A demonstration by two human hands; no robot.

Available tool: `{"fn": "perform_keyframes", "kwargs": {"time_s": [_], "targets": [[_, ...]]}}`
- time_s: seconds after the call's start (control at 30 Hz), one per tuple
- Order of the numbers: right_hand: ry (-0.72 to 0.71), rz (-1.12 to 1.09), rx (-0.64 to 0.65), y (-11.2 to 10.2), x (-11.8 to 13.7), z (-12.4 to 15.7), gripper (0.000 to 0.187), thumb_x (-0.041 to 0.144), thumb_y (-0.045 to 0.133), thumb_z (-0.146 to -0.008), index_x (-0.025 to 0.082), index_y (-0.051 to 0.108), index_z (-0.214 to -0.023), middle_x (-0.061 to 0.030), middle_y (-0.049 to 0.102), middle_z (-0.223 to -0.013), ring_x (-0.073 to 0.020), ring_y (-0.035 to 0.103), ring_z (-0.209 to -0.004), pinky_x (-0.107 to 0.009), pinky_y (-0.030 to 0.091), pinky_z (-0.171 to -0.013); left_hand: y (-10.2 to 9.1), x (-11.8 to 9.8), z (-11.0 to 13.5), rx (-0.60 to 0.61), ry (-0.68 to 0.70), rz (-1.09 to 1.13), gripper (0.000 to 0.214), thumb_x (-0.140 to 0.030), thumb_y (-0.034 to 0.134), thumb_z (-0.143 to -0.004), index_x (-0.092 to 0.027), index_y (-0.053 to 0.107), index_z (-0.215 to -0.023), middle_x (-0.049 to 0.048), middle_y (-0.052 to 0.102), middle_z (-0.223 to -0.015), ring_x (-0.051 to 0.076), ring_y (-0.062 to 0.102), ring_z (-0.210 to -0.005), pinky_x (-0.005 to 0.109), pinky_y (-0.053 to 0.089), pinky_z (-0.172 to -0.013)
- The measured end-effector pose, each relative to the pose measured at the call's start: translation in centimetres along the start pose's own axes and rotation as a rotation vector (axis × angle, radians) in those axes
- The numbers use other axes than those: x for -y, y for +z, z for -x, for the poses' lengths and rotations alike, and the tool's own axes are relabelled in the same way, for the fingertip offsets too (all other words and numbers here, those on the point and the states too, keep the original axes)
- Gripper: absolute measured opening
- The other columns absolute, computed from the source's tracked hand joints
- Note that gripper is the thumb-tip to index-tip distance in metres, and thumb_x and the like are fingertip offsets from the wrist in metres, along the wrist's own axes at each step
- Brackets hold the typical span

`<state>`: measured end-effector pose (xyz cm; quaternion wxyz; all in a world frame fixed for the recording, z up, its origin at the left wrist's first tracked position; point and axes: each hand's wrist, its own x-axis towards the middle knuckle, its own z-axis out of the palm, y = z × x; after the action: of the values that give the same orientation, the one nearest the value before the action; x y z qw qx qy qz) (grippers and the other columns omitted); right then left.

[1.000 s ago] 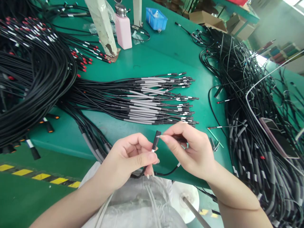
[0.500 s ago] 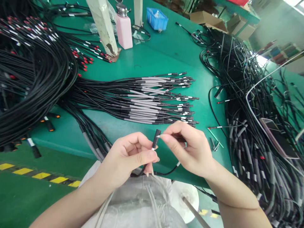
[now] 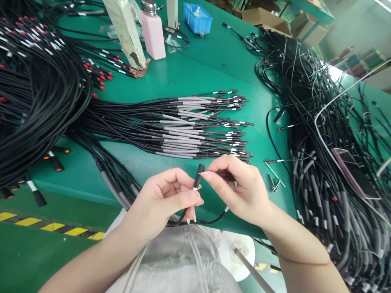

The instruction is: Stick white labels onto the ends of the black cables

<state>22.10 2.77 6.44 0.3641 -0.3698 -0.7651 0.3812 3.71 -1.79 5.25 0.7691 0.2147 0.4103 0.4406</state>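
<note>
My left hand (image 3: 174, 195) is closed around a black cable just below its connector (image 3: 199, 176), which points up between the fingers. A white band shows at the connector's lower end. My right hand (image 3: 240, 183) is closed in a pinch at the connector's right side, its thumb tip against it. Whether anything small is between those fingertips is hidden. The cable (image 3: 210, 222) loops below both hands, near the table edge. Beyond them lies a row of black cables with grey ribbed sleeves (image 3: 183, 136) and white-marked ends.
Thick cable bundles lie left (image 3: 45, 93) and right (image 3: 308, 122) on the green table (image 3: 210, 69). A pink pump bottle (image 3: 153, 36), a worn post (image 3: 126, 36) and a blue bin (image 3: 198, 19) stand at the back. A phone (image 3: 356, 173) rests on the right bundle.
My right thumb tip has come slightly left onto the connector's side. My left hand keeps its hold. The whole view has shifted a little.
</note>
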Motion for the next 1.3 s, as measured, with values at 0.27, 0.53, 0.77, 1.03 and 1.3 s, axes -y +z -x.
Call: {"fn": "perform_keyframes", "kwargs": {"time_s": [0.27, 0.53, 0.77, 1.03, 1.3], "targets": [[0.049, -0.043, 0.021, 0.1, 0.1, 0.3, 0.007, 0.021, 0.064, -0.096, 0.018, 0.06, -0.091, 0.0002, 0.068, -0.077, -0.0081, 0.059, -0.06, -0.019, 0.046, -0.051, -0.2, 0.2, -0.2, 0.016, 0.033, 0.034, 0.012, -0.014, 0.081, -0.078, -0.018, 0.072, -0.072, -0.0013, 0.077, -0.065, 0.009, 0.066, -0.046, 0.016, 0.053, -0.046], [-0.083, 0.131, -0.001, 0.8, 0.6, 0.6, 0.008, 0.016, 0.065, -0.095, 0.018, 0.06, -0.09, 0.0017, 0.065, -0.073, -0.0071, 0.05, -0.055, -0.02, 0.039, -0.047, -0.3, 0.3, 0.1, 0.008, 0.042, 0.051, 0.017, -0.012, 0.081, -0.077, -0.018, 0.068, -0.07, -0.0026, 0.075, -0.062, 0.009, 0.065, -0.046, 0.017, 0.053, -0.045], [-0.041, 0.021, 0.108, 0.9, 0.4, 0.7, 0.01, 0.016, 0.063, -0.096, 0.019, 0.06, -0.086, 0.0029, 0.064, -0.07, -0.0063, 0.049, -0.054, -0.019, 0.037, -0.045, -0.2, 0.4, 0.2, -0.03, 0.041, 0.041, 0.02, -0.014, 0.087, -0.072, -0.019, 0.068, -0.069, -0.005, 0.071, -0.057, 0.009, 0.064, -0.045, 0.016, 0.052, -0.044], [0.082, -0.178, -0.01, 0.8, 0.4, 0.7, 0.007, 0.02, 0.064, -0.097, 0.021, 0.059, -0.092, 0.0034, 0.067, -0.075, -0.0072, 0.059, -0.06, -0.019, 0.048, -0.053, -0.1, 0.1, 0.3, -0.005, 0.044, 0.033, 0.011, -0.016, 0.084, -0.075, -0.018, 0.074, -0.072, -0.0002, 0.076, -0.062, 0.009, 0.063, -0.045, 0.018, 0.051, -0.045], [0.292, -0.51, 0.086, 0.8, -0.2, 0.0, 0.017, 0.037, 0.069, -0.094, 0.021, 0.066, -0.097, -0.0002, 0.071, -0.081, -0.0135, 0.073, -0.071, -0.025, 0.06, -0.063, -0.6, 0.3, 0.4, 0.057, 0.009, -0.14, 0.009, -0.023, 0.079, -0.082, -0.017, 0.079, -0.075, 0.0011, 0.073, -0.066, 0.012, 0.064, -0.054, 0.023, 0.054, -0.055]]}}
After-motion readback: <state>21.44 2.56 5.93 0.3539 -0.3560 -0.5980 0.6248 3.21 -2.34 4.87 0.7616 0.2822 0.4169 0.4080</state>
